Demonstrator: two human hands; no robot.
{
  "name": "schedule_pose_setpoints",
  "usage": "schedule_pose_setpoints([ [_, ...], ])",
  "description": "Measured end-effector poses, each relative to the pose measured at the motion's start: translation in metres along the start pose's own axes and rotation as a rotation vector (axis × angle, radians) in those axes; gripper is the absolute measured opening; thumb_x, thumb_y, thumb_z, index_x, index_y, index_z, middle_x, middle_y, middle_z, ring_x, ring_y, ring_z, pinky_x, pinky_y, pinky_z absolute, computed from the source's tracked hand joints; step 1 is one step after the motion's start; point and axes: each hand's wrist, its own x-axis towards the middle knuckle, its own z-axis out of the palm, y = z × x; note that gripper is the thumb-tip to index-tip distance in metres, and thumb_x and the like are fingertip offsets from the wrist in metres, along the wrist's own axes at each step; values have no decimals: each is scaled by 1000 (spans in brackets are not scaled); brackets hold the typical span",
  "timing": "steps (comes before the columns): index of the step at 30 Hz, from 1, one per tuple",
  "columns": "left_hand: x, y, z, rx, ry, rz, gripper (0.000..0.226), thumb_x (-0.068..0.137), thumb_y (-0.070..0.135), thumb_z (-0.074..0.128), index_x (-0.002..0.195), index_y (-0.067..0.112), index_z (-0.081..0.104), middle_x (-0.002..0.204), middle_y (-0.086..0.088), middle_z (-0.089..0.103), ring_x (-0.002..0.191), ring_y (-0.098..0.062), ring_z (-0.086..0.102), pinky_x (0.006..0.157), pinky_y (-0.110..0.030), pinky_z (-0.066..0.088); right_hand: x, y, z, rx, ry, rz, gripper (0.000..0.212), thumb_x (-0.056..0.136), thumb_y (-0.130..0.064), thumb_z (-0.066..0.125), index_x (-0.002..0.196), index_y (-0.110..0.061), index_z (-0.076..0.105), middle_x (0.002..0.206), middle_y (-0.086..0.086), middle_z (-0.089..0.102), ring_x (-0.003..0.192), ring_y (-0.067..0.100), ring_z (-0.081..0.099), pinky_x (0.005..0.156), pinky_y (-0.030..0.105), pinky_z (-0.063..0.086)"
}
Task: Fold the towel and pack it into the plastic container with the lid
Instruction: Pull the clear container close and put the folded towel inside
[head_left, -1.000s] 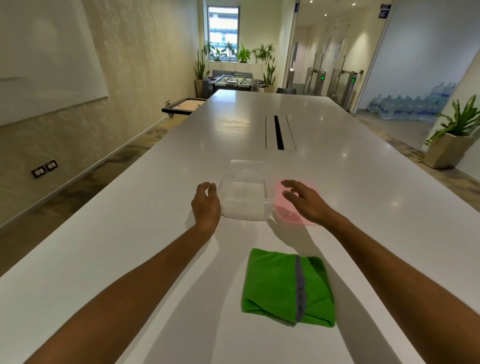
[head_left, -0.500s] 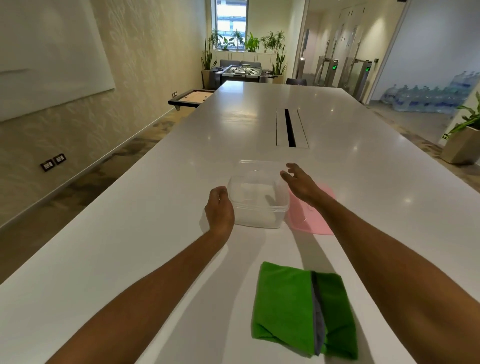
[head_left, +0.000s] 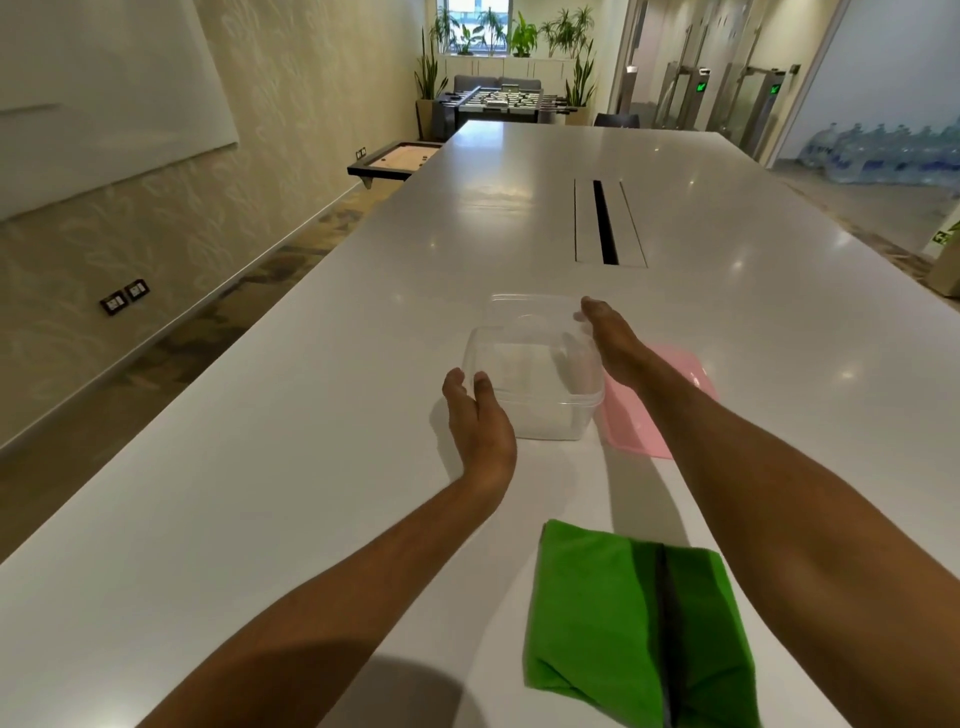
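A clear plastic container (head_left: 540, 415) stands open and empty on the white table (head_left: 291, 467). My left hand (head_left: 478, 415) touches its near left corner with fairly straight fingers. Reaching along the container's right side, my right hand (head_left: 613, 343) has its fingertips at the far right rim. The pink lid (head_left: 675, 415) lies flat just right of the container, partly under my right forearm. The green towel (head_left: 613, 618), folded with a grey edge showing, lies nearer me at the bottom right, apart from both hands.
A dark cable slot (head_left: 605, 223) runs along the table's middle beyond the container. The table's left edge drops to the floor beside a wall. Far off stand a foosball table (head_left: 504, 104) and potted plants.
Both hands closed in on the container: the left came against its near left corner, the right moved from over the pink lid to the far right rim. The towel stayed put.
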Motion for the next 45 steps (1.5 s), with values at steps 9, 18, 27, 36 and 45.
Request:
schedule_pose_setpoints([
  [9,-2,9,4,-108,53,-69,42,101,33,33,141,18,31,134,-6,48,102,-15,47,84,-24,38,-12,-3,13,129,1,9,55,99,-40,34,140,-4,34,145,18,37,133,32,37,113,49,27],
  [18,23,24,-31,-253,182,-35,25,96,26,43,110,11,57,111,-4,61,100,-18,53,89,-27,38,-56,-8,26,178,79,-61,81,72,-61,45,137,-12,39,141,11,35,118,27,45,97,40,34],
  [27,62,28,-74,-333,-7,-72,27,96,24,43,83,11,64,85,-12,70,90,-27,64,93,-35,44,-119,4,42,184,258,-47,58,91,-47,49,136,-13,34,141,10,32,116,24,40,91,38,37],
  [36,75,32,-86,-387,-234,-181,32,98,22,43,82,4,65,65,-6,73,76,-26,62,77,-30,50,-176,16,46,205,252,-63,58,96,-43,43,144,-17,23,151,3,28,133,25,34,101,36,31],
  [45,74,34,-82,-45,-227,-99,39,98,34,44,95,6,70,86,-6,70,75,-20,64,63,-26,49,-208,40,42,220,236,5,49,95,-40,47,135,-17,33,135,4,44,122,23,43,105,42,38],
])
